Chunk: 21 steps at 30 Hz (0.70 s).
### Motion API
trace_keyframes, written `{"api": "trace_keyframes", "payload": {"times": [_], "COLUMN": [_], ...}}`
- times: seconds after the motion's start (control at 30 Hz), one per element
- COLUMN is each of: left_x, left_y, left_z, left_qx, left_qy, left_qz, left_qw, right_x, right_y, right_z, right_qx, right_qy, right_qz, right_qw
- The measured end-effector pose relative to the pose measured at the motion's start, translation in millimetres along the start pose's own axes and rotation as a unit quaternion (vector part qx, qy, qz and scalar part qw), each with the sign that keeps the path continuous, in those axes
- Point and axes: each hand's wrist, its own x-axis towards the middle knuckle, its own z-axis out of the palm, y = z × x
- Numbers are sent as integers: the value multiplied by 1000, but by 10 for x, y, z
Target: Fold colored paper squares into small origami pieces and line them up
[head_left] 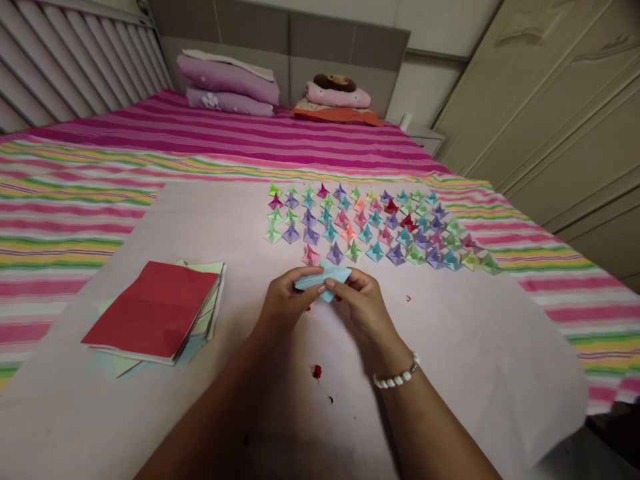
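Note:
A light blue piece of folded origami paper [327, 275] is held up between my two hands, above a large white sheet [240, 400]. My left hand [289, 297] pinches its left side, thumb in front and fingers behind. My right hand [361, 297] grips the right side, its thumb pressed on the front near the other thumb. Parts of the fingers are hidden behind the paper. Just beyond my hands stand rows of small folded paper cranes [376, 251] in many colours.
A stack of coloured paper with a red sheet [155, 307] on top lies to the left. Small dark red scraps [317, 371] lie near my forearms. Striped bedding [60, 247] surrounds the white sheet. Purple folded pillows [230, 83] rest against the headboard, and a wardrobe [555, 120] stands at right.

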Motion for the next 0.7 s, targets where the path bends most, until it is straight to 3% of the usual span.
{"api": "trace_keyframes", "payload": {"times": [0.13, 0.37, 0.5, 0.7], "left_x": [-9, 41, 49, -17], "left_y": [16, -32, -40, 28], "left_z": [21, -10, -28, 14], "left_qx": [-6, 18, 35, -8], "left_qy": [12, 41, 35, -25], "left_qz": [9, 136, 137, 66], "left_qw": [1000, 990, 989, 997], "right_x": [-4, 11, 27, 4], "right_y": [5, 43, 59, 19], "right_z": [-3, -21, -57, -42], "right_qx": [-7, -17, -25, -22], "right_qy": [-2, 16, 53, 4], "right_qz": [-13, -40, -71, -71], "right_qw": [1000, 999, 996, 997]}}
